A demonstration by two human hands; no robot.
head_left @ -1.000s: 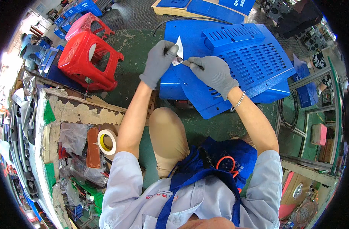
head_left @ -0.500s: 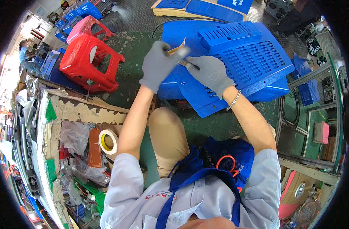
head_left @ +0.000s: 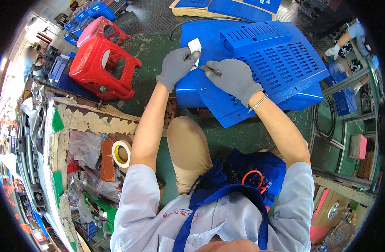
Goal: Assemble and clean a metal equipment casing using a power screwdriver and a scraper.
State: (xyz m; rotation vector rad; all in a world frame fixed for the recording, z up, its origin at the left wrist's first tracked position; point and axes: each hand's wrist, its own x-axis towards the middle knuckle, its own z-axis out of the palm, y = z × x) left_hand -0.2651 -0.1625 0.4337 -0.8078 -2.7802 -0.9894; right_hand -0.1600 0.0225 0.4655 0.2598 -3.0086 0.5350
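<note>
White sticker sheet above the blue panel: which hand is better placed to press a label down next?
Probably the right hand: its fingers already rest on the blue panel, while the left hand is pinching the white sticker sheet.

A factory workshop: blue slotted metal panels (head_left: 259, 63) stacked on a worn green floor (head_left: 150, 54), red plastic stools (head_left: 100, 67) far left, a cluttered counter (head_left: 89, 122) near left.

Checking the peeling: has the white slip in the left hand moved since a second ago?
Yes. The white slip was tilted edge-on half a second ago; now it faces up again against the blue vented panel, pinched by the left hand.
</note>
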